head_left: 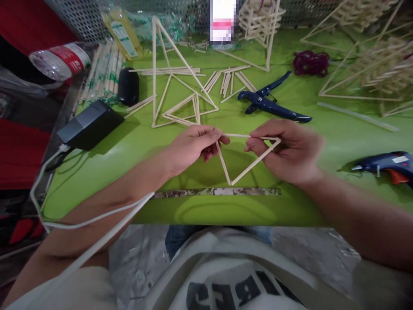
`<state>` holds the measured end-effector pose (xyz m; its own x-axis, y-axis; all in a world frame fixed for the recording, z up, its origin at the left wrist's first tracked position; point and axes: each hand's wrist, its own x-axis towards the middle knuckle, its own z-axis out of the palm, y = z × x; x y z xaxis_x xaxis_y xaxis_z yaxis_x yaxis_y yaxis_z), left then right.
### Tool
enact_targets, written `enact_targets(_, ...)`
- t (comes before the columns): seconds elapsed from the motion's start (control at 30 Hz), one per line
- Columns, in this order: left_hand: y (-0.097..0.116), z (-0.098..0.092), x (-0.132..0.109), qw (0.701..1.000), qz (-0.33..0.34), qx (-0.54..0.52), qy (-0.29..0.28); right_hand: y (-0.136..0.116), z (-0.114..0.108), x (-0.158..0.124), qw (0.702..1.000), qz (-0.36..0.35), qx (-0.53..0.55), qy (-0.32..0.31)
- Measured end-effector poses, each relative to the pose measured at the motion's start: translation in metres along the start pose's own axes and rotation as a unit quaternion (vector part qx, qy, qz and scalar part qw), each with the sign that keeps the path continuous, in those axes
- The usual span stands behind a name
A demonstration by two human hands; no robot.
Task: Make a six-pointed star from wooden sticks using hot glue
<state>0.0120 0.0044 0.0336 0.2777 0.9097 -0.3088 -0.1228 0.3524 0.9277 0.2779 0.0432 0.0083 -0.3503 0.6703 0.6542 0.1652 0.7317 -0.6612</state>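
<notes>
Between my hands, just above the green table point(129, 146), is a small triangle of thin wooden sticks point(252, 167), one corner pointing toward me. My left hand point(200, 144) pinches its left corner between thumb and fingers. On the other side my right hand point(287, 148) grips the top stick near the right corner, its fingers closed. Beyond my left hand stands a larger wooden stick pyramid frame point(154, 77), with a small stick triangle point(180, 121) at its foot. Navy cutting pliers point(264, 101) lie spread behind my right hand.
A glue gun point(387, 165) rests at the right edge. At left are a power bank point(90, 125) with a white cable, a black case point(128, 86) and wrapped chopsticks point(103, 73). Purple string point(311, 63), a glue stick point(358, 116) and more stick frames point(358, 99) occupy the back right.
</notes>
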Motion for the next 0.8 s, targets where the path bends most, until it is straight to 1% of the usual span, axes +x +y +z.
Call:
enact_targets(0.17, 0.003, 0.000, -0.001, 1.000, 0.013, 0.004, -0.001, -0.002, -0.001, -0.004, 1.000, 0.002, 0.025, 0.003)
enact_targets(0.23, 0.005, -0.002, -0.001, 0.999, 0.037, 0.006, -0.006, -0.001, -0.001, -0.005, 0.997, 0.033, 0.063, -0.007)
enact_targets(0.3, 0.007, -0.005, -0.002, 0.997, 0.071, 0.019, -0.001, 0.001, 0.000, -0.005, 0.990, 0.075, 0.113, -0.035)
enact_targets(0.37, 0.009, -0.007, -0.003, 0.991, 0.121, 0.048, 0.028, 0.003, 0.001, -0.004, 0.979, 0.103, 0.166, -0.065)
enact_targets(0.43, 0.009, -0.009, -0.005, 0.978, 0.172, 0.083, 0.079, 0.003, 0.001, -0.002, 0.962, 0.136, 0.222, -0.079)
enact_targets(0.53, 0.008, -0.008, -0.008, 0.955, 0.227, 0.121, 0.146, -0.002, -0.001, 0.002, 0.923, 0.222, 0.301, -0.087)
enact_targets(0.6, 0.008, -0.005, -0.011, 0.943, 0.252, 0.135, 0.167, -0.008, -0.002, 0.005, 0.900, 0.264, 0.336, -0.089)
enact_targets(0.63, 0.008, -0.003, -0.013, 0.938, 0.265, 0.139, 0.175, -0.012, -0.002, 0.006, 0.893, 0.275, 0.345, -0.090)
enact_targets(0.8, 0.009, 0.008, -0.018, 0.924, 0.290, 0.157, 0.195, -0.032, 0.000, 0.007, 0.880, 0.320, 0.329, -0.124)
